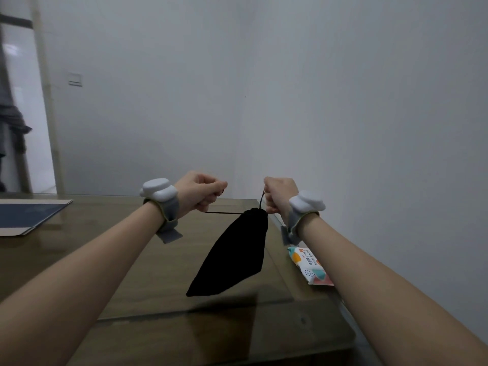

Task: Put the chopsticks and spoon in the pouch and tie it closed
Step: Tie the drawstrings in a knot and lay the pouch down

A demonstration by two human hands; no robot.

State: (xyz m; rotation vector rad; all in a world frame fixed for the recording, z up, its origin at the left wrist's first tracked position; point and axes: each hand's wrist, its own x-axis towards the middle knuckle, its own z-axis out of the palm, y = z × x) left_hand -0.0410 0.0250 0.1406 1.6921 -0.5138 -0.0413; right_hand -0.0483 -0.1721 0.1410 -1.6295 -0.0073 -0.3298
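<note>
A long black fabric pouch [235, 254] hangs in the air above the table, its gathered mouth at the top and its bottom corner low to the left. My left hand [199, 191] is closed on one black drawstring [223, 213], which runs taut from the pouch mouth to the left. My right hand [278, 192] is closed on the other drawstring, which rises from the mouth. The two hands are apart, one on each side of the mouth. Chopsticks and spoon are not visible. Both wrists wear white trackers on grey straps.
A brown glass-topped table [148, 281] lies below, its right edge close to a white wall. A colourful tissue packet [310, 265] lies by the right edge under my right forearm. A blue folder on cardboard [29, 215] lies at the far left. A doorway opens at the left.
</note>
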